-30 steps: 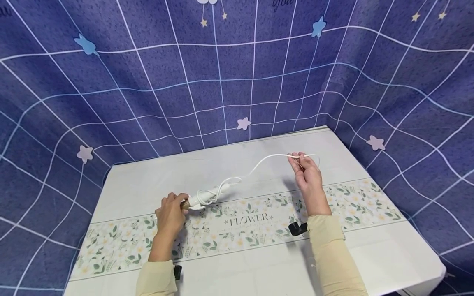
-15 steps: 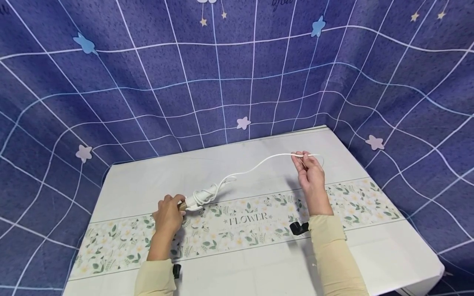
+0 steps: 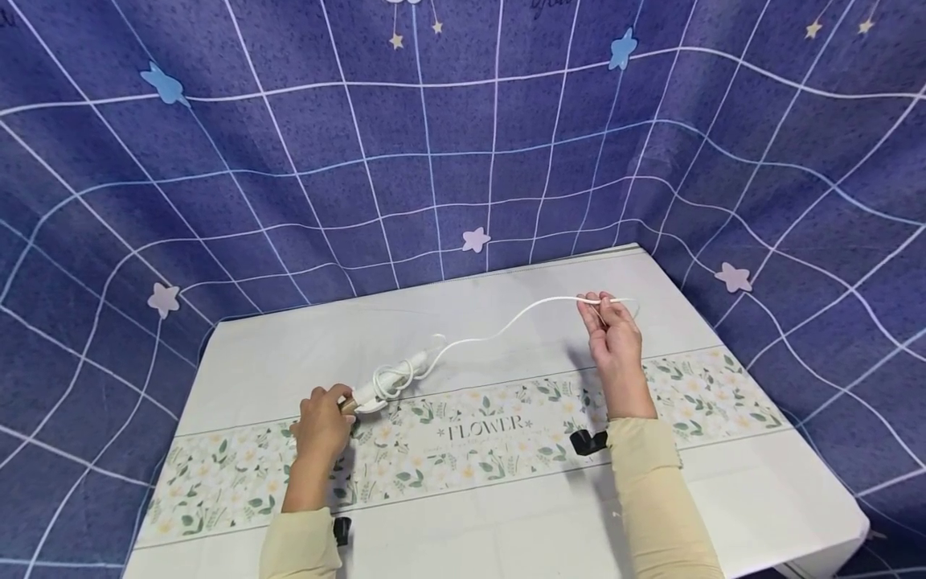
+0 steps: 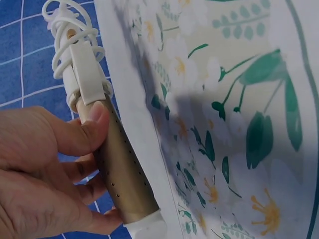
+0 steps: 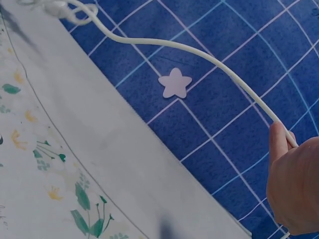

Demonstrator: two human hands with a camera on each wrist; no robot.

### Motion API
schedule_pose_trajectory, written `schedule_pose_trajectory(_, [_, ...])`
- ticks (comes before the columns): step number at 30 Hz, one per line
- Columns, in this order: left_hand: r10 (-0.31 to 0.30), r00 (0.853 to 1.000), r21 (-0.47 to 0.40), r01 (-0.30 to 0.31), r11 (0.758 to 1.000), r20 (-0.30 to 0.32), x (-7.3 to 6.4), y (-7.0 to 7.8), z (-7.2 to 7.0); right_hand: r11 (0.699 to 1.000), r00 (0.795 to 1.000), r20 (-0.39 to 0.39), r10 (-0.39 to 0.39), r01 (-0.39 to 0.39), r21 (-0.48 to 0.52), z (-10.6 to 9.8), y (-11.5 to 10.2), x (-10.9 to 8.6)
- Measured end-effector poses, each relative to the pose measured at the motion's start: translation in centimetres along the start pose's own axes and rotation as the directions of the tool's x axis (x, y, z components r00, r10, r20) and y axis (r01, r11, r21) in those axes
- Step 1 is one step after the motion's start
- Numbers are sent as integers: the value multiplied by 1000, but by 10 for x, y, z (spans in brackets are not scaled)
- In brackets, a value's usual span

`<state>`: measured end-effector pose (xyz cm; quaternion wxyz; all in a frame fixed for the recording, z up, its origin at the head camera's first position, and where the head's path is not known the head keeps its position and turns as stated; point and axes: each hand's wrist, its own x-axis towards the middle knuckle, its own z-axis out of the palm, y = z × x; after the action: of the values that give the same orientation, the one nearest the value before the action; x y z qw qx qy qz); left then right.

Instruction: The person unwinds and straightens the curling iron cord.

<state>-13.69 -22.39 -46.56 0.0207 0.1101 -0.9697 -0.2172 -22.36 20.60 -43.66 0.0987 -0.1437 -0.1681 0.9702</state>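
Observation:
My left hand point(image 3: 321, 426) grips a curling iron by its gold barrel point(image 4: 122, 169), which has rows of small holes and a white tip. The thumb lies along the barrel just below the white clamp lever point(image 4: 88, 72). The white handle point(image 3: 391, 379) points away to the upper right, with loose loops of cord wound round it. From those loops the white cord point(image 3: 531, 305) runs in a curve to my right hand point(image 3: 615, 338), whose thumb and fingers pinch it. Past the fingers the cord bends back down, partly hidden behind the hand.
Under both hands is a table with a white cloth point(image 3: 492, 523) and a printed flower band point(image 3: 239, 474). A blue curtain point(image 3: 463, 193) with grid lines and stars hangs behind and beside it. Black wrist mounts point(image 3: 589, 442) sit at the sleeves.
The right hand has drawn the cord a little to the right and away. The left hand has shifted slightly left with the curling iron, and the loops round its handle look looser.

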Motion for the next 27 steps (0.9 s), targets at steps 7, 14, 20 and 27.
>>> schedule_pose_trajectory(7, [-5, 1000, -101, 4, 995, -12, -1, -4, -6, 999, 999, -28, 24, -23, 40, -16, 3, 12])
schedule_pose_trajectory(14, [-18, 1000, -156, 16, 988, -13, 0, -8, -9, 998, 993, -107, 53, -57, -38, -24, 8, 19])
schedule_pose_trajectory(20, [-42, 999, -162, 38, 986, -21, 0, -7, -10, 989, 982, -147, 122, -133, -71, -33, 12, 27])
schedule_pose_trajectory(27, [-28, 999, -176, 24, 984, -24, 0, -6, -14, 972, 982, -116, 148, -166, -167, -38, 18, 35])
